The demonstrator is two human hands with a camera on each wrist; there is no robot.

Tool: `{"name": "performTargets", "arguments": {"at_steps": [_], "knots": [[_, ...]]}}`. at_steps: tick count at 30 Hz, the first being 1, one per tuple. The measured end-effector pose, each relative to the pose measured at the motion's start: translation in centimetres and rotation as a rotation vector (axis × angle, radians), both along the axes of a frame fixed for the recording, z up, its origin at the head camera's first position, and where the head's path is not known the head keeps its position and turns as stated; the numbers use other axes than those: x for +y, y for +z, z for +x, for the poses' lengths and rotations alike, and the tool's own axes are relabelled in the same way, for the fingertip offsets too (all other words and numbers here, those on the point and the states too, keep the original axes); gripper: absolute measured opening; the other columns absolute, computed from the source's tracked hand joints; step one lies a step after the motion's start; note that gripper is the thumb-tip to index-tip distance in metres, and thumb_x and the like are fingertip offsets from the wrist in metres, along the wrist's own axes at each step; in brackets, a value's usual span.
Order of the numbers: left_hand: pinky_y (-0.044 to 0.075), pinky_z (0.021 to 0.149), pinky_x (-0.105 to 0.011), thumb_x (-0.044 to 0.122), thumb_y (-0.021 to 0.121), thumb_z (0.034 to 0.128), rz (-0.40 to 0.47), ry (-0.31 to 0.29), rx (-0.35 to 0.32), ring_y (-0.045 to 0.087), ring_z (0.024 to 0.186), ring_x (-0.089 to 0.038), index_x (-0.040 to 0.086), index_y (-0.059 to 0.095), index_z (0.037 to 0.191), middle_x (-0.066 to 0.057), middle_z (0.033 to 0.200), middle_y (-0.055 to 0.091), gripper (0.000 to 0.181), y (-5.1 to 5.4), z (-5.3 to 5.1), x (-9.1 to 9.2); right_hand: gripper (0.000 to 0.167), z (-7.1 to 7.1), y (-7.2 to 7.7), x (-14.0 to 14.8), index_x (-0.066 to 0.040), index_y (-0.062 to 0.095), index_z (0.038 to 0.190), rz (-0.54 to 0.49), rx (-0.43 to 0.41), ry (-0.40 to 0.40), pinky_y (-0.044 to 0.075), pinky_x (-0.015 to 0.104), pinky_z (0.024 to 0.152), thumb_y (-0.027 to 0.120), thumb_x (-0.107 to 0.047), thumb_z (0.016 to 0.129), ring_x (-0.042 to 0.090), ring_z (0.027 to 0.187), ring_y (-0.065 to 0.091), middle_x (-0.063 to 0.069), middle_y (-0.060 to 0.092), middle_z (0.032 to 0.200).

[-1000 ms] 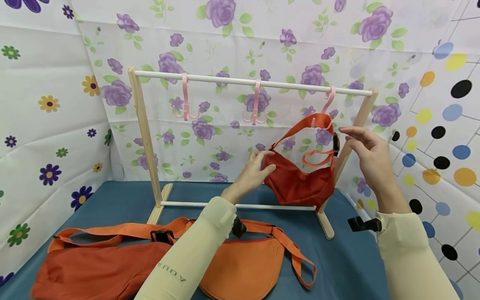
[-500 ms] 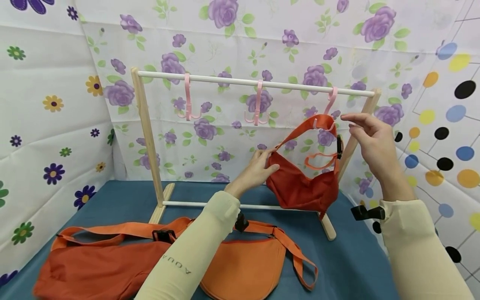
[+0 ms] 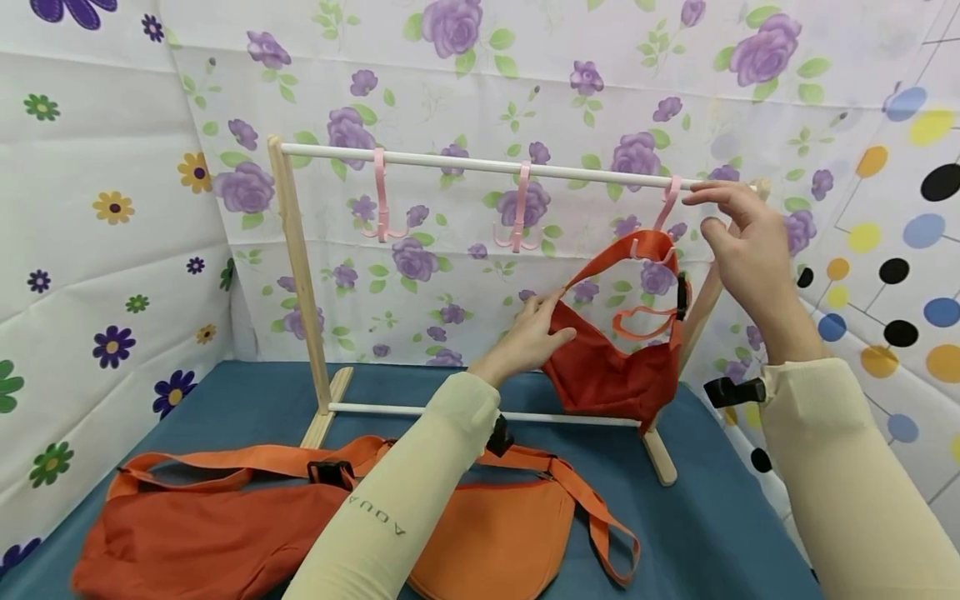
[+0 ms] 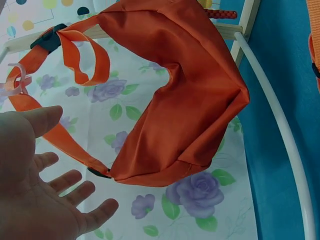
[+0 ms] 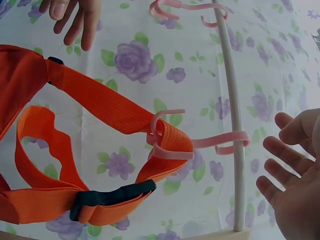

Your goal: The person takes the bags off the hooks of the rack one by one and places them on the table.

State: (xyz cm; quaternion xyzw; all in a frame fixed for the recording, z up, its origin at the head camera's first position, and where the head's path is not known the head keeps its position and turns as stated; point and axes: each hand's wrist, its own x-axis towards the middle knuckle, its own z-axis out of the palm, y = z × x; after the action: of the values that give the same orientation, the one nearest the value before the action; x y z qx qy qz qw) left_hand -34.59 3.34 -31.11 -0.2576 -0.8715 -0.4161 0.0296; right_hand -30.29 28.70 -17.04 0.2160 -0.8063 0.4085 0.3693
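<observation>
A red bag [image 3: 611, 367] hangs by its orange strap [image 4: 65, 142] from the rightmost pink hook [image 5: 220, 141] on the white rail [image 3: 465, 163]. My left hand [image 3: 528, 333] is beside the bag's upper left corner; in the left wrist view the hand [image 4: 50, 185] has its fingers spread, with a gap to the bag. Near the top of that hook, my right hand [image 3: 750, 242] is raised with relaxed fingers, holding nothing; the right wrist view shows this hand [image 5: 300, 170] apart from the rail and hook. A black buckle [image 5: 112, 197] sits on the strap.
Two more pink hooks, a left one [image 3: 382, 200] and a middle one [image 3: 519, 208], hang from the rail. A rust-red bag [image 3: 202, 537] and an orange bag [image 3: 495, 533] lie on the blue table [image 3: 697, 517] in front of the wooden-ended rack [image 3: 300, 275].
My right hand has risen from beside the strap to the level of the rail. The left hand has shifted slightly right and up beside the hanging bag.
</observation>
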Motion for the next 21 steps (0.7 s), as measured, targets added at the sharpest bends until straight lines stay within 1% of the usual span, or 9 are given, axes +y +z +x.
{"name": "performTargets", "arguments": {"at_steps": [7,8,10,12,14,15,17,19,21], "knots": [[0.034,0.119,-0.048,0.033,0.057,0.109,-0.012,0.014,0.022,0.034,0.15,-0.031,0.019,0.016,0.169,-0.014,0.165,0.028,0.073,0.9,-0.1,0.5,0.034,-1.0,1.1,-0.7,0.001,0.071,0.126,0.064,0.009,0.006,0.031,0.033,0.12,0.049,0.0,0.101,0.015,0.135,0.05,0.011,0.063,0.14],[0.034,0.12,-0.048,0.033,0.057,0.109,-0.012,0.013,0.026,0.033,0.15,-0.031,0.018,0.016,0.169,-0.014,0.165,0.027,0.074,1.1,0.0,0.5,0.034,-1.1,1.3,-0.7,0.001,0.071,0.126,0.067,0.009,0.004,0.029,0.034,0.121,0.049,0.0,0.101,0.015,0.136,0.05,0.011,0.063,0.14],[0.034,0.12,-0.049,0.033,0.057,0.1089,-0.008,0.008,0.038,0.033,0.15,-0.03,0.018,0.016,0.169,-0.015,0.166,0.027,0.074,1.4,0.0,0.6,0.034,-1.3,1.5,-0.7,0.0,0.071,0.128,0.078,0.003,-0.004,0.017,0.034,0.125,0.05,-0.001,0.101,0.016,0.139,0.049,0.01,0.062,0.142],[0.034,0.12,-0.049,0.034,0.057,0.1088,-0.007,0.006,0.046,0.033,0.151,-0.03,0.017,0.017,0.168,-0.014,0.166,0.027,0.074,1.7,0.0,0.6,0.036,-1.5,1.9,-0.7,-0.001,0.07,0.131,0.096,-0.013,-0.016,0.016,0.035,0.123,0.051,-0.001,0.101,0.018,0.142,0.047,0.009,0.061,0.144],[0.033,0.12,-0.049,0.034,0.057,0.109,-0.012,0.002,0.051,0.032,0.151,-0.03,0.017,0.016,0.168,-0.015,0.166,0.027,0.074,1.9,0.0,0.8,0.038,-1.6,2.2,-0.6,-0.004,0.068,0.135,0.123,-0.037,-0.026,0.019,0.033,0.116,0.051,-0.002,0.101,0.019,0.145,0.044,0.009,0.058,0.148],[0.033,0.12,-0.049,0.034,0.056,0.1092,-0.013,0.0,0.052,0.032,0.151,-0.03,0.018,0.016,0.169,-0.015,0.166,0.027,0.074,2.0,-0.1,0.8,0.039,-1.7,2.4,-0.6,-0.005,0.067,0.137,0.138,-0.051,-0.034,0.025,0.031,0.11,0.051,-0.003,0.102,0.019,0.145,0.044,0.009,0.056,0.15],[0.033,0.12,-0.048,0.034,0.056,0.1093,-0.017,-0.003,0.052,0.032,0.151,-0.03,0.019,0.015,0.169,-0.014,0.166,0.026,0.074,2.2,-0.1,1.0,0.041,-1.8,2.8,-0.6,-0.008,0.066,0.14,0.167,-0.075,-0.051,0.034,0.027,0.09,0.051,-0.005,0.103,0.019,0.14,0.045,0.008,0.054,0.153],[0.032,0.12,-0.048,0.034,0.056,0.1094,-0.015,-0.015,0.048,0.03,0.152,-0.031,0.019,0.014,0.169,-0.015,0.166,0.025,0.074,2.4,-0.2,1.1,0.041,-2.1,3.1,-0.6,-0.01,0.064,0.143,0.188,-0.097,-0.065,0.034,0.023,0.074,0.05,-0.008,0.105,0.021,0.133,0.045,0.008,0.052,0.155],[0.033,0.119,-0.047,0.034,0.056,0.1093,-0.012,-0.021,0.045,0.03,0.152,-0.03,0.019,0.013,0.169,-0.014,0.166,0.025,0.075,2.5,-0.2,1.3,0.04,-2.2,3.4,-0.6,-0.011,0.063,0.145,0.209,-0.108,-0.082,0.034,0.024,0.073,0.05,-0.012,0.106,0.021,0.134,0.044,0.008,0.05,0.157]]}}
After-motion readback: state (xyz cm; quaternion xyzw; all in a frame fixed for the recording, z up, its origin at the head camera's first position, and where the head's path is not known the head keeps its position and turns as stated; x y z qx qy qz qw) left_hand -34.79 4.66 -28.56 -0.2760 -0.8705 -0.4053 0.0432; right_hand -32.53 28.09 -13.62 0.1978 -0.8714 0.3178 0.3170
